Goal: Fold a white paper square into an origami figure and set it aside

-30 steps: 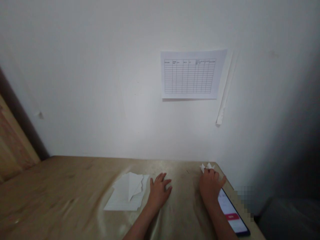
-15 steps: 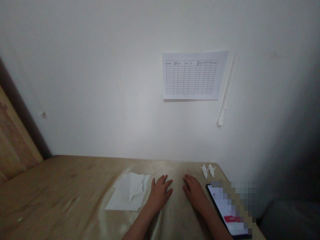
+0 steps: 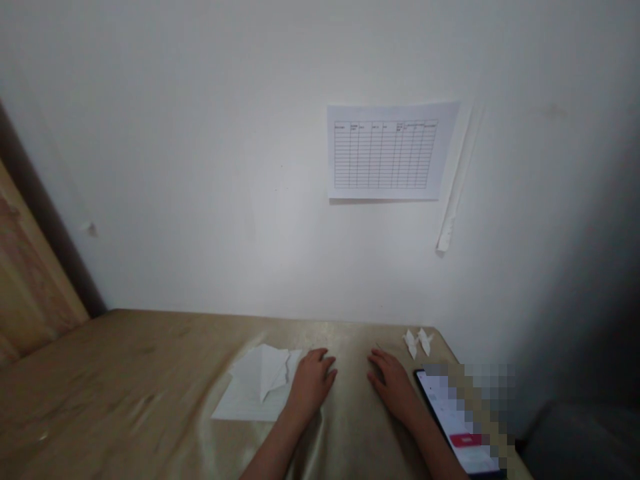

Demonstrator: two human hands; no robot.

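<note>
My left hand (image 3: 314,379) rests over the table at the right edge of a small stack of white paper sheets (image 3: 245,393), covering part of that edge. Its fingers are apart and hold nothing. On top of the stack lies a creased, torn-edged piece of paper (image 3: 267,367). My right hand (image 3: 389,380) rests on the tablecloth (image 3: 350,427), fingers spread and nothing in them. Beyond it, near the far right corner, two small folded white paper pieces (image 3: 418,343) lie side by side. A tablet or large phone (image 3: 465,440) with a lit screen sits just right of my right forearm.
A white wall (image 3: 200,167) stands right behind the table. A printed table sheet (image 3: 385,153) and a strip of tape (image 3: 453,200) are stuck to it. At the left is a wooden panel (image 3: 35,267). A blurred patch covers the area beside the tablet.
My left hand has shifted slightly left, onto the edge of the paper stack, and its fingers have drawn a little closer together. My right hand has hardly moved.
</note>
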